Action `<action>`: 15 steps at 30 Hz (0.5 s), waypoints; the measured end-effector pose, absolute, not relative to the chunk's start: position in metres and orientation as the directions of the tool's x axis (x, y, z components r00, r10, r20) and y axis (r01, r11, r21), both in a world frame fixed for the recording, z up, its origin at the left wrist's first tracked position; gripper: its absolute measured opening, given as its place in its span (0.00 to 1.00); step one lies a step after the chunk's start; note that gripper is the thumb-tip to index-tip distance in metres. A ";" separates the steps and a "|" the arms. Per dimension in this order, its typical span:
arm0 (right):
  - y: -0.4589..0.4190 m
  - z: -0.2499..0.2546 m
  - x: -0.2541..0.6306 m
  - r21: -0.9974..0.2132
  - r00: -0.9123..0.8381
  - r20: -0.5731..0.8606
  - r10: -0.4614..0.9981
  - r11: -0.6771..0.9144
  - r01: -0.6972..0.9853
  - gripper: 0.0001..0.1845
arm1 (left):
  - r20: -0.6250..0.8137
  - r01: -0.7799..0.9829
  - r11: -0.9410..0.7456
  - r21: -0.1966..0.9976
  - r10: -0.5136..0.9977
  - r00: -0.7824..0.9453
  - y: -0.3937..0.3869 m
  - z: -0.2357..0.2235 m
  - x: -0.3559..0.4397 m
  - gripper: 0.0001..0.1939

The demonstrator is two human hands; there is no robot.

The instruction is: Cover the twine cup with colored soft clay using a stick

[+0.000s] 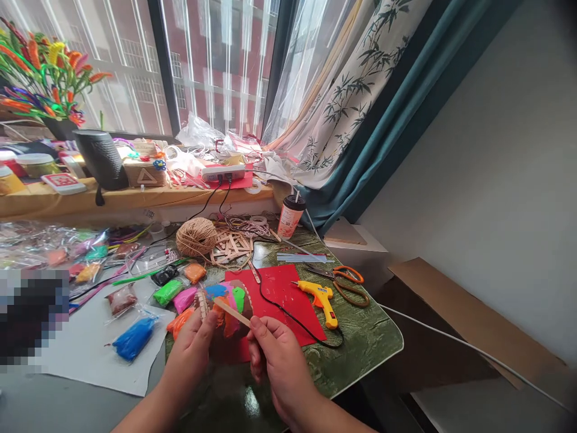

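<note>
Right hand [274,355]: low in the middle, nearest of all. Its fingers [258,329] are pinched tight on one end of a flat wooden stick [231,313].
Left hand [193,347]: just beside the right hand. Its fingers are curled around a small craft piece [225,300], with the thumb up against the side.
Wooden stick: thin and pale. It slants up to the left and lies across the craft piece, touching it.
Craft piece: held up above the near edge of the worktop [360,343]. It has soft blobs of blue, pink, green and orange on it.
Red sheet [282,294]: flat on the worktop, just behind the hands.
Glue gun [321,297]: yellow, lying at the right edge of the red sheet. Its black cord curls over the sheet.
Clay bags [135,337]: little clear bags of blue, green, pink and orange clay, to the left of the hands.
Scissors [345,279]: orange handles, just past the glue gun.
Twine ball [196,236]: brown, farther back, next to a pile of sticks.
Cup [291,215]: at the back, near the window.
</note>
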State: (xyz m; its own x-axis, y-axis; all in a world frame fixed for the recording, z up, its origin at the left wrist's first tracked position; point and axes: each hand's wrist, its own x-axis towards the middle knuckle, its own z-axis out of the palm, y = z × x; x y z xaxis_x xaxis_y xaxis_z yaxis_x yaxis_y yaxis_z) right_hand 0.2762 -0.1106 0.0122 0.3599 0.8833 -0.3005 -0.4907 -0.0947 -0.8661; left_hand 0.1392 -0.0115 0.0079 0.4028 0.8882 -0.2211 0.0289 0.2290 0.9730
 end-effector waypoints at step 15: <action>-0.096 -0.027 0.253 -0.823 -0.011 -0.325 0.946 -0.289 -0.489 0.38 | -0.076 0.085 0.052 0.995 0.949 0.306 -0.014 0.021 0.145 0.23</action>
State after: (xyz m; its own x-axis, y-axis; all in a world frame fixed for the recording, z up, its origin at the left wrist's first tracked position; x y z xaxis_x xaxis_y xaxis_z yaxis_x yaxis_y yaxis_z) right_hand 0.2526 -0.0964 -0.0269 -0.0114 0.9457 -0.3249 -0.4888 -0.2887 -0.8233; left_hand 0.1447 -0.0144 0.0210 0.3064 0.9489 -0.0763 0.0854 0.0524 0.9950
